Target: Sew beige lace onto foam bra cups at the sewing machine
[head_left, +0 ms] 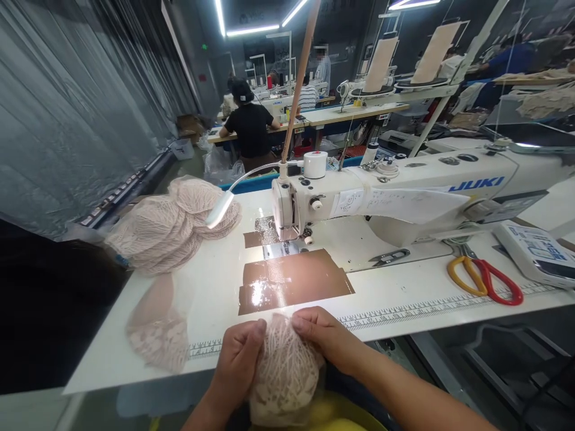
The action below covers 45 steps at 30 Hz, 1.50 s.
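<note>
A beige lace bra cup [287, 365] hangs between my hands at the front edge of the sewing table. My left hand [240, 353] pinches its left upper side between thumb and curled fingers. On the opposite side, my right hand [326, 335] grips the upper right edge, thumb on top. Straight ahead stands a white sewing machine [287, 209], its needle area lit by a small lamp [220, 209]. Another sheer lace piece [159, 326] lies flat to the left. Behind it rests a pile of beige lace cups [157, 230].
Brown tape [291, 278] covers the tabletop before the needle. Scissors with orange and red handles [485, 278], thread snips [390, 257] and a control box [539, 254] lie to the right. A printed ruler [404, 311] runs along the front edge. A person in black [249, 126] sits farther back.
</note>
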Tool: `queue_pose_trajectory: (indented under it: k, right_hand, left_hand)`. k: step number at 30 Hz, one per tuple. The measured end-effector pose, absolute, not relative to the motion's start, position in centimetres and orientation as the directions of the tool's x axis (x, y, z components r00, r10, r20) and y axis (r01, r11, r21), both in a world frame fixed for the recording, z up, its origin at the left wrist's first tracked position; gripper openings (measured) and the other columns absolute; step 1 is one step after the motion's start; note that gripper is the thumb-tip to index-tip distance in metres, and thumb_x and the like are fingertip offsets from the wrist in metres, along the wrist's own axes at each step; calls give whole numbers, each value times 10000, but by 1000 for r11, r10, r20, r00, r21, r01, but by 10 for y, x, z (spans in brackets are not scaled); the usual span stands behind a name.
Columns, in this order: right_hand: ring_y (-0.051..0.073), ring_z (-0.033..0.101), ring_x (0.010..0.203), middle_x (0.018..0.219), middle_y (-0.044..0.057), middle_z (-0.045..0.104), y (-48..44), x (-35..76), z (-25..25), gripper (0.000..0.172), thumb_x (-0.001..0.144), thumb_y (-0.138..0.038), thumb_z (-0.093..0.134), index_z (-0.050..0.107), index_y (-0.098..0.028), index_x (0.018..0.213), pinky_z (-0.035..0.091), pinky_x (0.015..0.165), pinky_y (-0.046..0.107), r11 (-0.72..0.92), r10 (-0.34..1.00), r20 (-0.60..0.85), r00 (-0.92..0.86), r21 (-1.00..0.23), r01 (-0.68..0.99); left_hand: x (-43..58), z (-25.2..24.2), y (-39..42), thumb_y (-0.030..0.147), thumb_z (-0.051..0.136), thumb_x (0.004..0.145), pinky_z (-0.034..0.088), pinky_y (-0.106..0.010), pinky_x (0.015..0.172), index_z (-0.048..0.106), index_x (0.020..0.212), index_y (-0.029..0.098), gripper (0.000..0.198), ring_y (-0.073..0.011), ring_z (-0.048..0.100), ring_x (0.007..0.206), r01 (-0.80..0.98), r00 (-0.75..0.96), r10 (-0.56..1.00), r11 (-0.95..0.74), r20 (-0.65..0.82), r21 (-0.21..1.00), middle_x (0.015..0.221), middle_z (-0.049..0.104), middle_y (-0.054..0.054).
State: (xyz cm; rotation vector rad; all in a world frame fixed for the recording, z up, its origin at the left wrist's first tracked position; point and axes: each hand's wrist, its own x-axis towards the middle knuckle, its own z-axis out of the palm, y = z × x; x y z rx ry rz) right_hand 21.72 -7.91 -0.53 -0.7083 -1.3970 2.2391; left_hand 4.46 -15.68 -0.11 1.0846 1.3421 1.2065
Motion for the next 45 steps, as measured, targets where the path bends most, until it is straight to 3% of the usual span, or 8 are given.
queue_pose_trajectory:
  k: [6, 13, 19, 23, 31, 34, 39, 45]
  right_hand:
    - [146, 511, 702, 764, 12, 580, -80, 218, 4, 353, 717, -473, 708, 618, -147, 818, 416, 663, 261, -346, 568, -109, -815, -931, -116]
    - [90, 412, 557, 611, -26, 498, -79, 215, 3, 403, 733, -526, 679, 586, -137, 686, 310, 542, 215, -347, 603, -171, -779, -936, -63]
    - [95, 446, 498, 545, -5, 549, -77, 217, 1, 434, 701, -535, 705, 600, -129, 591, 342, 537, 235, -542, 652, -217, -727, -803, -247]
    - [148, 538, 591, 621, 5, 614, -71, 218, 6, 338, 704, -502, 713, 647, -172, 675, 428, 644, 290, -474, 835, -207, -510, -741, -475]
    - [134, 408, 631, 600, -13, 463, -75, 213, 7, 373, 776, -456, 654, 584, -162, 557, 358, 640, 274, -101, 786, -16, -618, -990, -102]
    - [111, 354, 574, 542, -33, 412, -74, 214, 5, 393, 734, -449, 700, 541, -165, 514, 317, 581, 260, -197, 823, -68, -565, -965, -170]
    - [114, 419, 540, 519, -20, 514, -68, 221, 5, 348, 615, -447, 796, 602, -174, 522, 358, 558, 261, -379, 890, -190, -414, -814, -441]
    - [133, 502, 558, 580, 14, 623, -72, 219, 10, 314, 607, -439, 804, 669, -157, 574, 395, 580, 274, -451, 840, -230, -491, -799, -397]
  left_hand:
    - [45, 0, -158, 507, 541, 832, 218, -225, 461, 431, 505, 158, 490, -88, 257, 497, -120, -154, 972, 161, -179, 980, 510, 346, 20]
    - [47, 0, -158, 491, 553, 831, 258, -227, 488, 407, 512, 159, 482, -91, 272, 521, -66, -108, 986, 123, -130, 990, 539, 319, 22]
    - [47, 6, -156, 452, 624, 797, 433, -233, 628, 621, 694, 144, 325, -120, 492, 592, -571, -79, 954, 195, -290, 797, 629, 541, -8]
    - [50, 2, -164, 642, 517, 787, 462, -351, 878, 630, 1114, 174, 582, -237, 602, 945, -826, 32, 969, 164, -245, 540, 1057, 640, -105]
    - [76, 1, -163, 182, 633, 774, 408, -392, 996, 555, 1262, 196, 494, -265, 558, 1119, -765, -49, 954, 155, -297, 626, 1114, 665, -84]
    - [76, 1, -159, 37, 619, 640, 453, -373, 939, 638, 1145, 171, 523, -267, 590, 1060, -725, -78, 939, 177, -335, 666, 1023, 695, -66]
    - [67, -5, -165, 122, 626, 715, 479, -365, 901, 720, 883, 146, 194, -272, 602, 1041, -698, 6, 942, 245, -336, 673, 995, 700, -81]
    - [55, 2, -162, 328, 612, 818, 418, -405, 1003, 598, 1205, 190, 411, -281, 515, 1188, -750, 60, 981, 168, -186, 640, 1248, 593, -101]
